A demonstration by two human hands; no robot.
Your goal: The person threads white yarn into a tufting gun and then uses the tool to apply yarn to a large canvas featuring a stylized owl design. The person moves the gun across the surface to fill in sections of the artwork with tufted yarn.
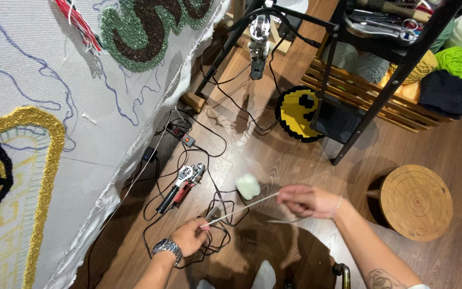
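A pale strand of yarn (241, 208) is stretched taut between my two hands above the wooden floor. My left hand (189, 236), with a metal watch on its wrist, pinches the lower end. My right hand (308, 200) grips the upper end, fingers closed. A small pale green ball of yarn (248, 185) lies on the floor just beyond the strand. To the left stands a large white tufting cloth (44, 107) with yellow and green tufted patches.
A red and silver tufting gun (182, 185) lies on the floor among black cables, beside a power strip (182, 135). A round wooden stool (416, 202) stands at right. A black rack (391, 64) holds yarn skeins; a yellow and black round rug (298, 112) lies below.
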